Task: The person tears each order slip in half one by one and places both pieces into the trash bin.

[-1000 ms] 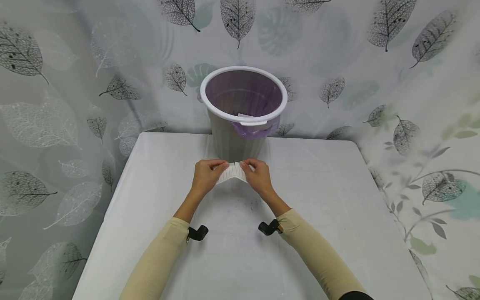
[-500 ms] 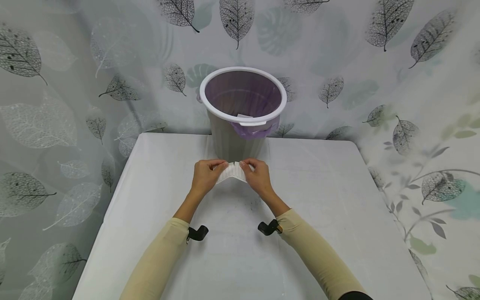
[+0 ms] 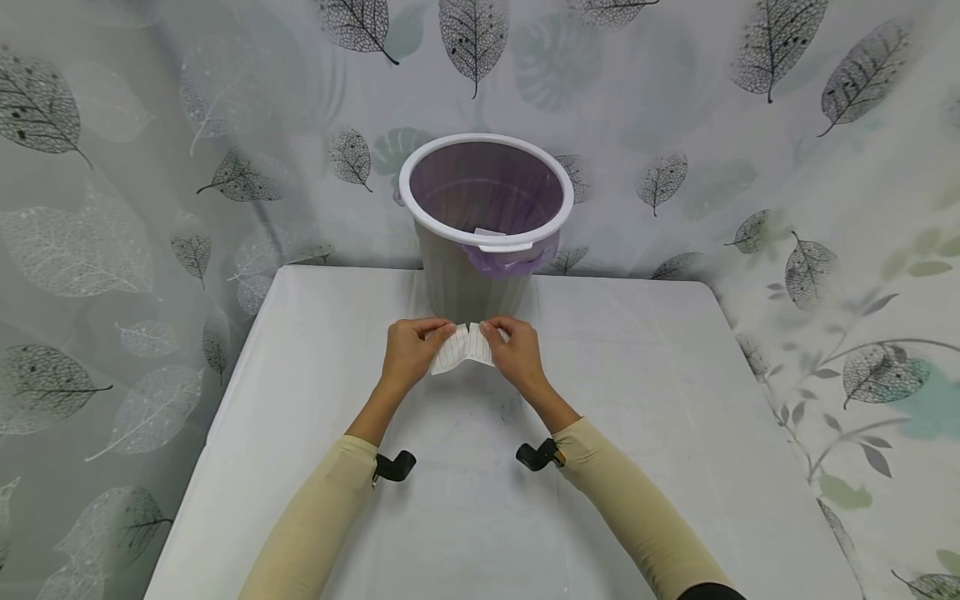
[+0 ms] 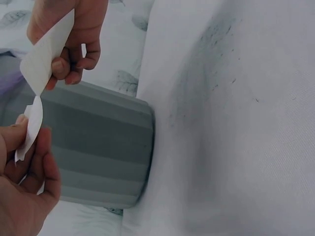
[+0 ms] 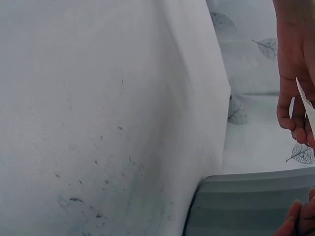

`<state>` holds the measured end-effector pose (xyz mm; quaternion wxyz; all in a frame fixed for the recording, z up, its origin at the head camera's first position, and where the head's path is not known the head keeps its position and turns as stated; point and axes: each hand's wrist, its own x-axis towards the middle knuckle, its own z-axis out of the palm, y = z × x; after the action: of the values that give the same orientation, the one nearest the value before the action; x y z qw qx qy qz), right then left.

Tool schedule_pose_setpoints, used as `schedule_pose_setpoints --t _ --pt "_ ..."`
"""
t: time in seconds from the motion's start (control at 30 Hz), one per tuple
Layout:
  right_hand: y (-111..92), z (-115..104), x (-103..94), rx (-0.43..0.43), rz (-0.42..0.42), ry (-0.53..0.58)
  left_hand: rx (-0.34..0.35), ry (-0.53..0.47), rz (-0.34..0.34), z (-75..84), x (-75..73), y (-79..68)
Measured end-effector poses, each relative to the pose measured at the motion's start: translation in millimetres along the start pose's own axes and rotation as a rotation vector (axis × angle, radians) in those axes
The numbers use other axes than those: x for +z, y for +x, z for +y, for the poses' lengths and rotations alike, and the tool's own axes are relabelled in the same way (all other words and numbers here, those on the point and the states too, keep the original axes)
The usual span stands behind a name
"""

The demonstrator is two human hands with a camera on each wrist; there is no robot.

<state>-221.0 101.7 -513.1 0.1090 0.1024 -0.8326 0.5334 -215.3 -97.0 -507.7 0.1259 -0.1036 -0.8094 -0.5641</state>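
My left hand (image 3: 408, 354) and right hand (image 3: 517, 350) each pinch one half of a small sheet of lined paper (image 3: 448, 350) between thumb and fingers, in front of the bin. A tear runs down from the sheet's top edge between the hands. The left wrist view has the right hand above, holding the larger-looking half (image 4: 47, 59). Below it, the left hand (image 4: 24, 182) grips the curled other half; the two halves meet at a narrow point. Only part of the paper (image 5: 307, 105) shows in the right wrist view.
A grey waste bin (image 3: 472, 275) with a white rim and purple liner (image 3: 510, 260) stands at the table's back edge. A white piece (image 3: 490, 232) shows inside it. The white-covered table (image 3: 637, 400) bears dark specks. Leaf-patterned curtains surround the back and sides.
The paper was one bent strip with a short notch at the top; now the tear reaches almost through it, and the left half hangs lower. Both hands have barely moved.
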Motion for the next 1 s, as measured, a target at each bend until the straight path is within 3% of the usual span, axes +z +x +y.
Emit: schedule_pose_setpoints --t 1.0 --pt "1.0 1.6 2.4 0.011 0.017 -0.016 0.007 0.004 0.019 -1.1 -1.1 1.3"
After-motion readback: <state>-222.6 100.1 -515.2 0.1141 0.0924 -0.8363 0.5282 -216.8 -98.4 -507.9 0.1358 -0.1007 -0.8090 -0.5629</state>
